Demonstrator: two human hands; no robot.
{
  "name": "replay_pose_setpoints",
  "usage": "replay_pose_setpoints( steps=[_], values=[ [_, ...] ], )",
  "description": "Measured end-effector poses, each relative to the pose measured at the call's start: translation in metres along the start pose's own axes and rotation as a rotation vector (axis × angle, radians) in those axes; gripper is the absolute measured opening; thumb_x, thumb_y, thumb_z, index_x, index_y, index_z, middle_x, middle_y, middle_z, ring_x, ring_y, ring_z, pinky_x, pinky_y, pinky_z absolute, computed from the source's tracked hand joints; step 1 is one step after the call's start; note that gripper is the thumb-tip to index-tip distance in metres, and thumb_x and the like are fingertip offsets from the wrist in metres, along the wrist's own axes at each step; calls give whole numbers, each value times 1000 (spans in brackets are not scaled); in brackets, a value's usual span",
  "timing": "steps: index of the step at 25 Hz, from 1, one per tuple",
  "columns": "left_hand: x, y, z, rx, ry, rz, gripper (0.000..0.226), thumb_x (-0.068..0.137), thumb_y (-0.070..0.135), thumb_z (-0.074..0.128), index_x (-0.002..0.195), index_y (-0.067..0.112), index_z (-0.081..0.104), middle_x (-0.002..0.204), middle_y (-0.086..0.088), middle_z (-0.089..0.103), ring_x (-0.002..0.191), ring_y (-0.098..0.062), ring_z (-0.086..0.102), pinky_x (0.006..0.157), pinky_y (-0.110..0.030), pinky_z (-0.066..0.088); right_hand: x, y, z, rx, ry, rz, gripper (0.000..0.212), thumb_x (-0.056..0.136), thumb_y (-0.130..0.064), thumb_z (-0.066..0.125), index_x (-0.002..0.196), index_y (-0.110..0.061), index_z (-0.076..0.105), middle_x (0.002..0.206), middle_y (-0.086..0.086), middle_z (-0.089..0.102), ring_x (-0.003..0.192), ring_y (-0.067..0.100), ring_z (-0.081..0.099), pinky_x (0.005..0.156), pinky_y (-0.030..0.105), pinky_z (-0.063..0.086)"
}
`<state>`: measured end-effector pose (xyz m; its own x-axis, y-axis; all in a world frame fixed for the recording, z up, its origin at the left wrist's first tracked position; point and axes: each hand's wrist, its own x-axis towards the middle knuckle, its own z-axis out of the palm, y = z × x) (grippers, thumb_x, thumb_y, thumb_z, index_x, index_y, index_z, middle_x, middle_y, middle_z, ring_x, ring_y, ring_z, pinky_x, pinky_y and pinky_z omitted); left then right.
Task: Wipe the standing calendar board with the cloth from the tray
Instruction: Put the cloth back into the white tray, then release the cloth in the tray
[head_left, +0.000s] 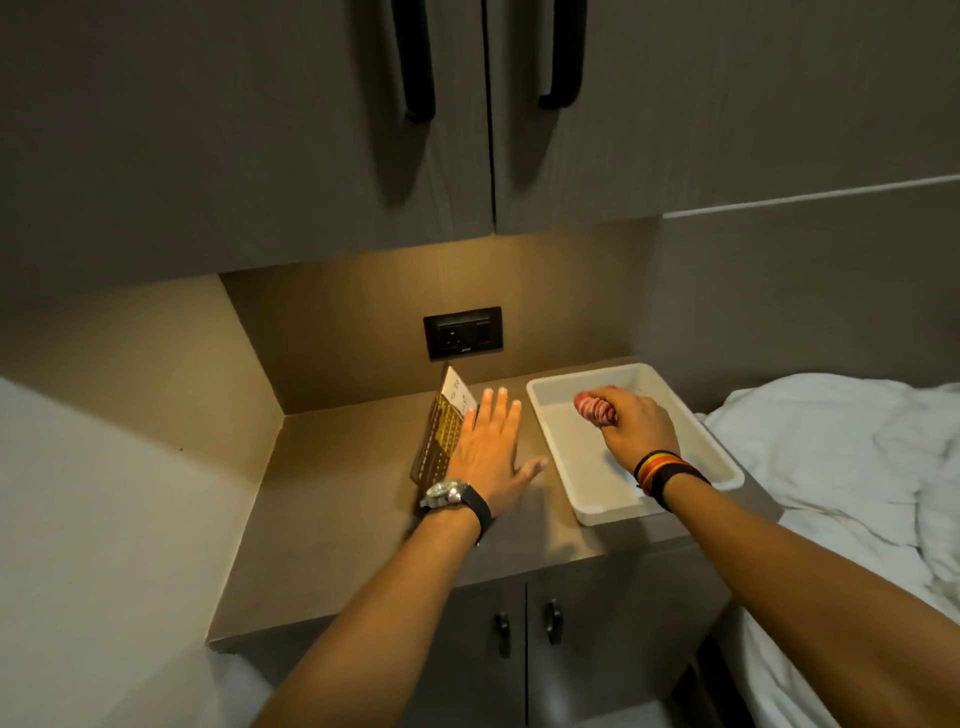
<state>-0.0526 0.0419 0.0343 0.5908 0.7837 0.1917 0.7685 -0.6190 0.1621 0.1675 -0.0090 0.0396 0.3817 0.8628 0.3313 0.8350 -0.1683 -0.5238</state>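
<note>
The standing calendar board (441, 431) is brown with yellow grid rows and a white top sheet, upright on the countertop left of centre. My left hand (491, 449) is spread flat, fingers apart, beside and partly in front of the board's right face. A white plastic tray (587, 493) sits to the right on the counter. Over the tray, my right hand (636, 423) is closed around a bunched red-and-white striped cloth (595, 408), which sticks out of my fist toward the left.
A black wall socket (462, 332) sits on the back panel behind the board. Upper cabinet doors with black handles (415, 62) hang overhead. Lower cabinet doors (524, 629) are under the counter. White bedding (841, 457) lies to the right.
</note>
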Motion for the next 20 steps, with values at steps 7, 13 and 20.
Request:
replay_pose_setpoints(
  steps=[7, 13, 20],
  values=[
    [26, 44, 66, -144, -97, -157, 78, 103, 58, 29, 163, 19, -4, 170, -4, -15, 156, -22, -17, 127, -44, -7, 28, 60, 25, -212, -220, -140, 36, 90, -30, 70, 126, -32, 63, 130, -3, 66, 113, 23, 66, 97, 40, 53],
    [29, 54, 85, -143, -151, -207, 77, 104, 59, 22, 161, 19, -11, 169, -4, -17, 155, -20, -18, 127, -42, -8, 11, 84, 34, -253, -709, -184, 72, 101, -49, 39, 160, -19, 11, 169, 6, 5, 156, 30, 3, 124, 47, 7],
    [18, 68, 79, -135, -88, -227, 72, 105, 50, 22, 161, 18, -10, 170, -3, -15, 155, -18, -17, 127, -41, -7, 18, 75, 31, -236, -590, -284, 62, 105, -43, 21, 161, -20, 7, 169, 2, 2, 156, 25, -1, 121, 46, -9]
  ],
)
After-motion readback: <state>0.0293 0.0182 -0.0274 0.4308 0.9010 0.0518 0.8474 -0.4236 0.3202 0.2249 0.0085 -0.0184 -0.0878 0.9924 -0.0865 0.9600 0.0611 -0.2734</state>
